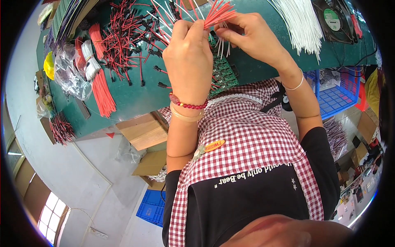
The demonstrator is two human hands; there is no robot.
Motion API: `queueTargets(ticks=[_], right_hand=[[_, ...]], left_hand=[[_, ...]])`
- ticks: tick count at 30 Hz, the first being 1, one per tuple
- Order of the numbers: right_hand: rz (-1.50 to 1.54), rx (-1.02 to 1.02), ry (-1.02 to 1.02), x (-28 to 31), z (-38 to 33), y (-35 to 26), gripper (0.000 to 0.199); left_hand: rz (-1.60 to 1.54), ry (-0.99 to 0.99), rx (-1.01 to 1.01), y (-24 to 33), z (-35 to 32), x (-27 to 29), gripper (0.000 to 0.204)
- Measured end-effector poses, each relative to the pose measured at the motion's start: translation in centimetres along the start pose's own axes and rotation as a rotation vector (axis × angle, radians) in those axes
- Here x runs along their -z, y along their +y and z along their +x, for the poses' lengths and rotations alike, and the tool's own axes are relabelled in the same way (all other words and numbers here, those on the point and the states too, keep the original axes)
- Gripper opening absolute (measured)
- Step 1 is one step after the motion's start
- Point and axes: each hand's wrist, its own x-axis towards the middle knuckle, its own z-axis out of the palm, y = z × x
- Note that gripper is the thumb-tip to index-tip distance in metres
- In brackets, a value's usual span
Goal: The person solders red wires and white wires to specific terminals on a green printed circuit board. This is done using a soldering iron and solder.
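My left hand (187,55) is closed around a bunch of red wires (219,15), whose ends fan out past the fingers toward the right. White wires stick out beyond the same hand on its far side. Close beside it, my right hand (257,37) has thumb and fingers pinched together on a few thin white wires (222,46) that hang below the fingertips. Under both hands lies a green circuit board panel (224,74), partly hidden by the left hand and wrist. A tangle of red wires with black connectors (123,39) spreads left of my left hand.
On the green table (135,99) lie red wire bundles (103,94), a white wire bundle (89,59) and a clear plastic bag (72,72) at the left. Long white wires (298,24) and a black fan (334,20) lie at the right. A blue crate (335,101) stands below the table's right side.
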Motion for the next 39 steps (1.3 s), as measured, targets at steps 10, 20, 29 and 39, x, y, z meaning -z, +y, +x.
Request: queueTargets(ticks=[10,20,29,39], right_hand=[[-0.102,0.003,-0.083,-0.7,-0.2,-1.5,0.022],[-0.203,-0.058,-0.029,1.5,-0.7,-2.3,0.018],[0.025,-0.05,-0.008,0.8,-1.2,-1.0,0.019],[-0.103,-0.008,0.012,0.4,-0.9,-0.3,0.018]], left_hand=[[-0.312,0.278,0.138,0.4,-0.1,0.2,0.018],[-1.201,0.208,0.39,2.9,-1.4,3.6,0.024],[-0.547,0.261,0.232,2.2,-2.6,1.3,0.015],[-0.088,0.313,0.057,1.8,-2.7,-0.2,0.023]])
